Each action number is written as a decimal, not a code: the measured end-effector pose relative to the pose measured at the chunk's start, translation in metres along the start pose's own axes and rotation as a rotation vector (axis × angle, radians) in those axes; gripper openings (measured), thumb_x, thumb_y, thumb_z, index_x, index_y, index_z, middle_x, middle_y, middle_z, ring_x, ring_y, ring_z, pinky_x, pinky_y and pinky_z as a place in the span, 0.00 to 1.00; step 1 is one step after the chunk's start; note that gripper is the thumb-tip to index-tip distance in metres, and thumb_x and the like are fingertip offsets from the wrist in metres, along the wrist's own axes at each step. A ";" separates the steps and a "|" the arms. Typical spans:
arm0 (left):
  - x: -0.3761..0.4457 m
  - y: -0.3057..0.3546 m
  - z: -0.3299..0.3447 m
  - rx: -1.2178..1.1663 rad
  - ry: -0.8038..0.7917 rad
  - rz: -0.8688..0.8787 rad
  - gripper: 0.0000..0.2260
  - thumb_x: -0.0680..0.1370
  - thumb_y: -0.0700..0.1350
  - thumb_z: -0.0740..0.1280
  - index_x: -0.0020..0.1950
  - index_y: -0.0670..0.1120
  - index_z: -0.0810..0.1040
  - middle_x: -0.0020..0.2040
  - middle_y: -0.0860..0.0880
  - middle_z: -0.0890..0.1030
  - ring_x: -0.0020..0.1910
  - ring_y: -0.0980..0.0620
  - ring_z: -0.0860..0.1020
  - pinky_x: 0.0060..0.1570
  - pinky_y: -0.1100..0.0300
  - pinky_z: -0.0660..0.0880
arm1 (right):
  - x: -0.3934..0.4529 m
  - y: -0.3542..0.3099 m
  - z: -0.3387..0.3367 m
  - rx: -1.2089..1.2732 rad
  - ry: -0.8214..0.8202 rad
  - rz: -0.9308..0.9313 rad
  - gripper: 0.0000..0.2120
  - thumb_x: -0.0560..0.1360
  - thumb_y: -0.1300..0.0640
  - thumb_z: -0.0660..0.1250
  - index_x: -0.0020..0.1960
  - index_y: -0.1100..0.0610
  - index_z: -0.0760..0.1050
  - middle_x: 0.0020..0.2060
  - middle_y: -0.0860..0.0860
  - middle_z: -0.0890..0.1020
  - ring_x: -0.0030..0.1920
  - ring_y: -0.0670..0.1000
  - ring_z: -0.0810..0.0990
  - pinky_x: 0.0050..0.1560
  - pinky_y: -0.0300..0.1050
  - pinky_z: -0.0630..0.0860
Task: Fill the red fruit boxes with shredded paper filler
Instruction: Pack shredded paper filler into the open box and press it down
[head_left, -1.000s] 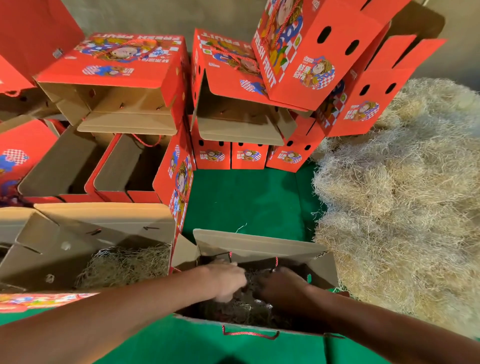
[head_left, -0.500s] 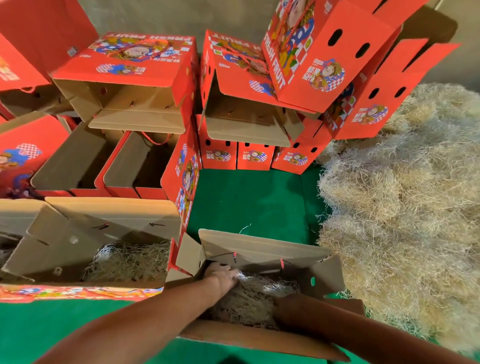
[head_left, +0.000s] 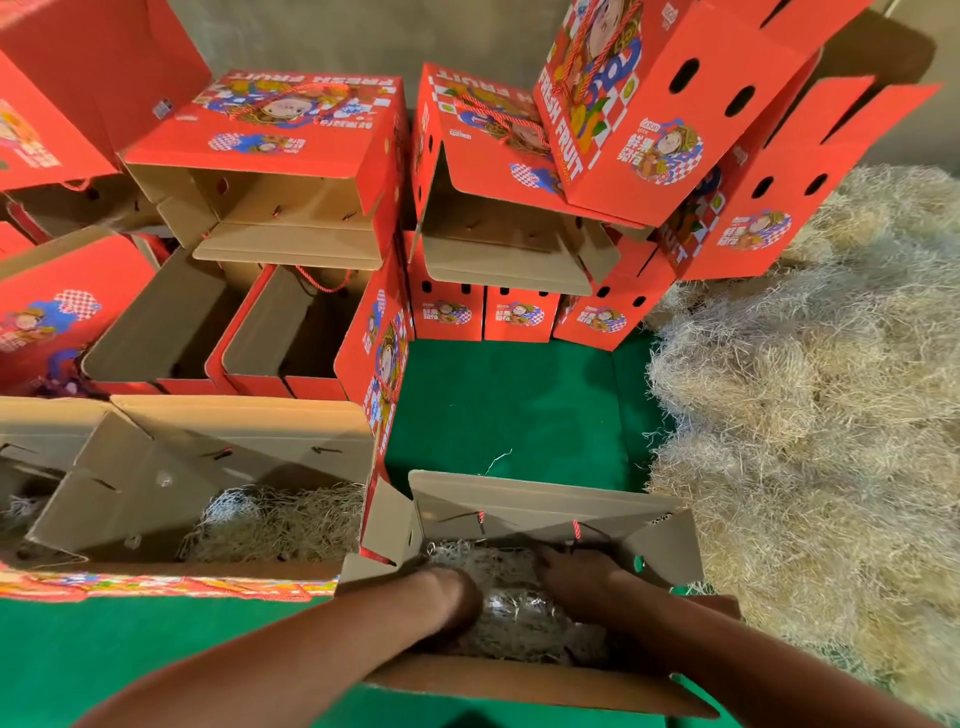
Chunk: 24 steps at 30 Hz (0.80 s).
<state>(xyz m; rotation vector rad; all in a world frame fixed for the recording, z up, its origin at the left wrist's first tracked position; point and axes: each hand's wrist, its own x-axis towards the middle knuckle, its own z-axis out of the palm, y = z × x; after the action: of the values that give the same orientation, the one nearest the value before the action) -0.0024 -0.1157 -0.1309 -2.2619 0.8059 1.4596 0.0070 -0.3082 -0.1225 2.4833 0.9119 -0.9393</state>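
since half a second ago our right hand (head_left: 574, 577) has come forward from the near wall of the open box (head_left: 545, 506) and now lies on the shredded paper (head_left: 498, 566) inside it, while our left hand (head_left: 452, 597) has sunk lower into the same filler near the box's left side. both hands press down into the paper; the left fingers are buried in it, so we cannot tell how that grip is set, and the right hand is in shadow, so we cannot tell whether its fingers are straight or curled.

that box stands on the green table (head_left: 509, 405) with its brown flaps up and two red cord ends showing on the far flap. just to its left a second open box (head_left: 208, 457) already holds a bed of paper filler (head_left: 280, 525). to the right a large loose heap of shredded paper (head_left: 810, 405) lies on the table, touching the box's right flap.

behind, red fruit boxes (head_left: 270, 135) are stacked on their sides and upright, several open and showing bare brown insides. one tilted box (head_left: 649, 104) reads "fresh fruit" in yellow letters beside a cartoon figure; two others carry the same words upside down. smaller print on the labels is too small to read.
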 end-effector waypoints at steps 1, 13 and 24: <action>0.000 -0.003 0.002 -0.045 -0.029 -0.020 0.13 0.81 0.41 0.65 0.63 0.36 0.79 0.62 0.38 0.80 0.59 0.42 0.80 0.64 0.50 0.75 | 0.000 0.003 0.002 0.004 -0.027 0.046 0.21 0.82 0.64 0.57 0.75 0.64 0.65 0.74 0.63 0.66 0.67 0.65 0.73 0.58 0.61 0.76; -0.007 -0.017 -0.023 -0.221 0.368 -0.045 0.14 0.78 0.34 0.66 0.63 0.39 0.76 0.62 0.39 0.78 0.59 0.41 0.78 0.59 0.48 0.76 | -0.022 0.000 -0.013 -0.207 0.190 -0.170 0.12 0.81 0.62 0.60 0.61 0.63 0.77 0.60 0.63 0.76 0.58 0.64 0.78 0.44 0.56 0.77; 0.041 -0.030 0.015 0.193 0.239 -0.167 0.16 0.83 0.46 0.58 0.68 0.45 0.76 0.67 0.44 0.77 0.64 0.44 0.75 0.59 0.51 0.74 | -0.029 -0.002 0.028 0.170 -0.222 -0.106 0.14 0.81 0.61 0.60 0.61 0.68 0.76 0.60 0.65 0.79 0.61 0.64 0.79 0.62 0.58 0.75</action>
<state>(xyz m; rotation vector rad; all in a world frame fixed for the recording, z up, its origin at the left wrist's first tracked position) 0.0179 -0.0954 -0.1753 -2.3186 0.7672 1.0062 -0.0242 -0.3336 -0.1233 2.4214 0.9304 -1.3484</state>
